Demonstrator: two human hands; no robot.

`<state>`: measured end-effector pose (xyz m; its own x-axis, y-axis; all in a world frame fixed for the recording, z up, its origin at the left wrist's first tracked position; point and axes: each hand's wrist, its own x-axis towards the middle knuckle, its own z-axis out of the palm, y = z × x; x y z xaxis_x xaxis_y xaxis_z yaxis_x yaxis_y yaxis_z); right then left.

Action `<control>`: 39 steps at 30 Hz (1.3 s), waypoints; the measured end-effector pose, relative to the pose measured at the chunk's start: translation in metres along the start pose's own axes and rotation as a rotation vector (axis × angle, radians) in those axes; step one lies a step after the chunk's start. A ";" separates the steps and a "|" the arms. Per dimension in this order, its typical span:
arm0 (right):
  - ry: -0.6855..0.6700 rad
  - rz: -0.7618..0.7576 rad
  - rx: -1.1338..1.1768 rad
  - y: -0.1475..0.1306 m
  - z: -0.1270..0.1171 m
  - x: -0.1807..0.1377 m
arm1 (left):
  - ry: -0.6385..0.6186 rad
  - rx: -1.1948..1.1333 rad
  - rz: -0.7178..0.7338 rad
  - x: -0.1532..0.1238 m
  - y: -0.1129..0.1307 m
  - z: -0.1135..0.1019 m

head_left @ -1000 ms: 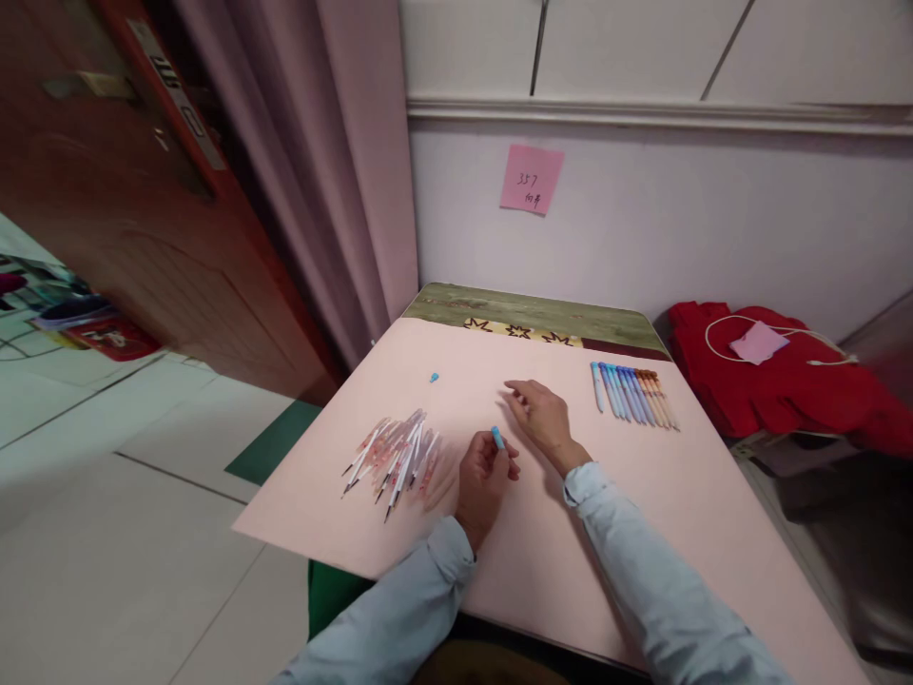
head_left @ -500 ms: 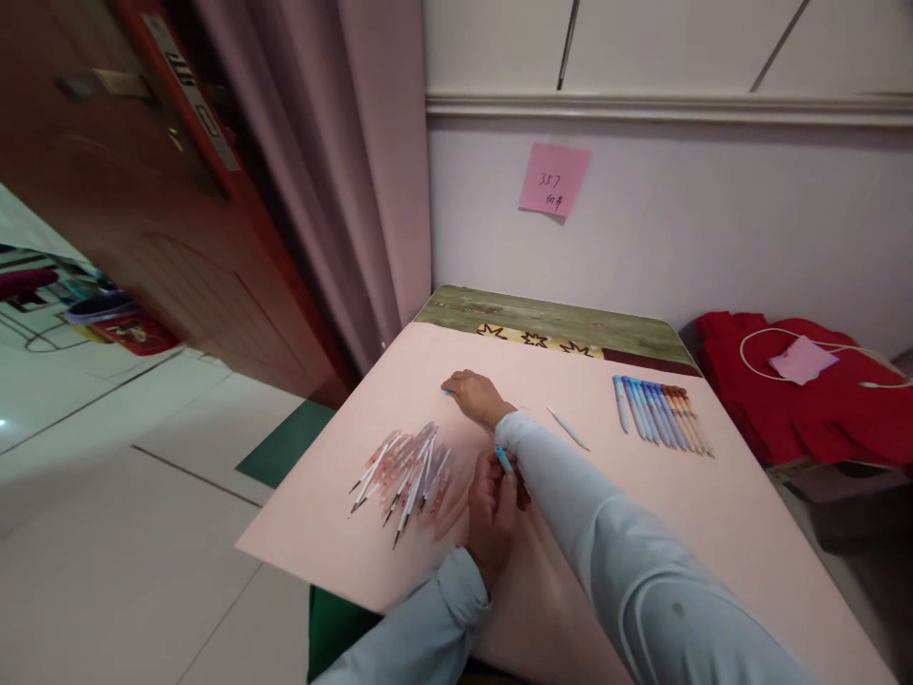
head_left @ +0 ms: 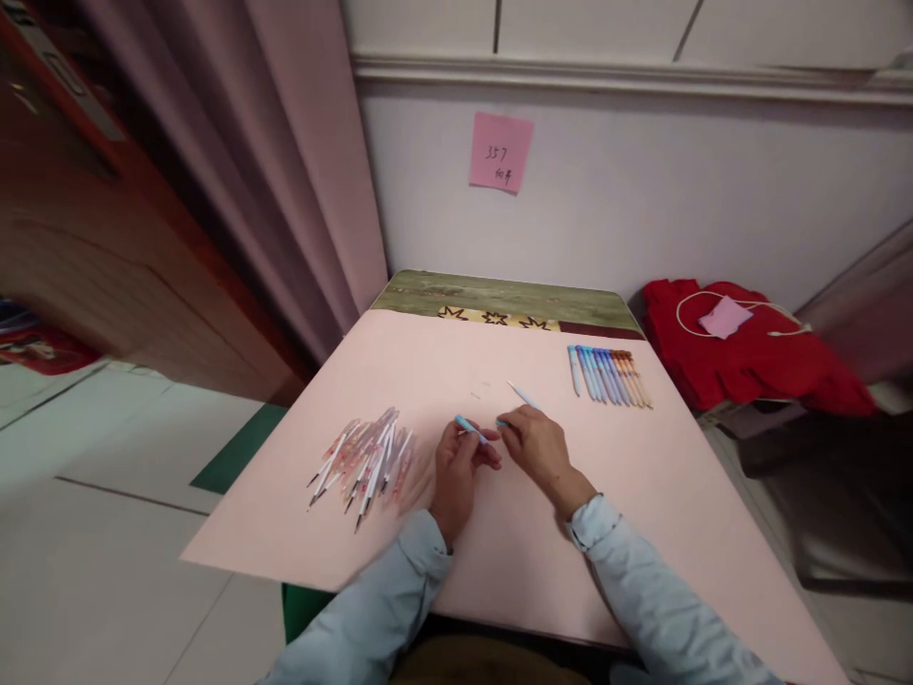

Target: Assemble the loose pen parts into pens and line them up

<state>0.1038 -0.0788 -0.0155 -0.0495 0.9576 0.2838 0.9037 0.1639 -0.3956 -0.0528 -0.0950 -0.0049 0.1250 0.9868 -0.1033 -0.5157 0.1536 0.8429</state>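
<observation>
My left hand (head_left: pixel 456 476) is closed around a light blue pen barrel (head_left: pixel 471 430), its bright blue end pointing up and away. Just right of it, my right hand (head_left: pixel 540 449) pinches a small blue pen piece (head_left: pixel 502 423) between thumb and fingertips. The two blue parts are apart. Behind my right fingers lies a slim pale blue pen part (head_left: pixel 523 393), partly covered by the hand. Two tiny clear bits (head_left: pixel 476 395) rest on the table beyond my hands.
A loose pile of pen refills and clear tubes (head_left: pixel 363 466) lies on the pink tabletop (head_left: pixel 528 590) at left. Several blue and brown pens (head_left: pixel 610 376) are lined up at right. A pink note (head_left: pixel 500 152) hangs on the wall; red cloth (head_left: pixel 685 362) sits beyond the table.
My right hand has come back from the far left, uncrossing from over my left arm, to beside my left hand. The left hand has turned its barrel. The view has swung right.
</observation>
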 end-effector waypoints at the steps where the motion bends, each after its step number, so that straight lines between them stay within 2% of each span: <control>1: 0.019 -0.005 0.002 -0.002 0.001 0.001 | 0.000 -0.046 -0.029 0.002 0.000 -0.001; 4: 0.061 0.034 0.004 -0.012 0.000 0.021 | 0.018 -0.223 -0.188 0.008 0.003 -0.007; 7: -0.020 0.073 -0.041 -0.023 0.005 0.052 | 0.071 -0.383 -0.322 0.011 0.006 -0.012; 10: -0.098 0.097 -0.098 -0.032 0.018 0.073 | 0.026 -0.438 -0.332 0.010 0.007 -0.012; 13: -0.105 0.099 -0.117 -0.035 0.027 0.077 | -0.046 -0.490 -0.308 0.008 0.008 -0.010; 17: 0.022 0.181 -0.001 -0.032 0.011 0.058 | 0.034 -0.573 -0.341 0.011 0.009 -0.009; 21: 0.148 0.264 0.552 -0.033 -0.021 0.020 | 0.129 -0.622 -0.377 0.015 0.010 -0.009; 24: 0.188 0.273 0.789 -0.043 -0.034 -0.005 | 0.078 -0.617 -0.369 0.017 0.008 -0.010; 31: 0.248 0.105 0.692 -0.066 -0.033 -0.021 | -0.056 -0.567 -0.302 0.017 0.001 -0.014; 39: 0.267 0.122 0.530 -0.064 -0.033 -0.021 | -0.151 -0.468 -0.234 0.015 0.000 -0.011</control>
<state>0.0610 -0.1176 0.0326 0.2114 0.8958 0.3910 0.5578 0.2180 -0.8008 -0.0602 -0.0795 -0.0126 0.3842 0.9103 -0.1539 -0.7777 0.4090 0.4775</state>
